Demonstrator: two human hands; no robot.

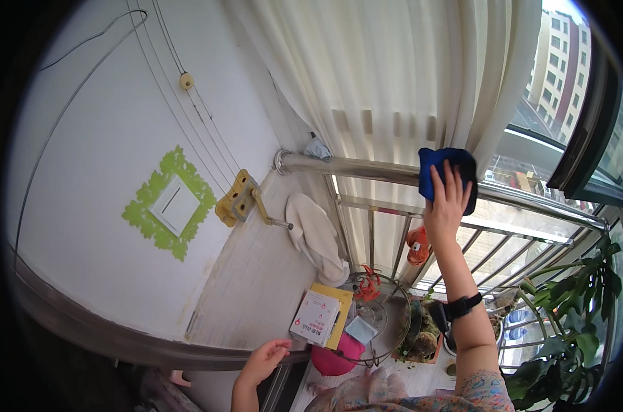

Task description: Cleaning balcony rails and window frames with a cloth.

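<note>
My right hand (448, 201) lies over a dark blue cloth (458, 159), pressing it onto a round stainless steel railing (363, 169). The fingers are spread across the cloth, which drapes over the bar. A black band with a dark device (463, 308) is strapped around my right forearm. Low in the view, my left hand (266, 360) holds nothing, its fingers loosely bent. Just right of its fingertips is a white printed box (315, 318) on a yellow folder or envelope (345, 304).
Behind the railing hangs a cream curtain (394, 62); an open window sash (592, 170) is at right. Below stand a round glass table (394, 329), potted plants (422, 345) and a large leafy plant (553, 329). A yellow hand-crank winch (239, 198) juts from the left wall.
</note>
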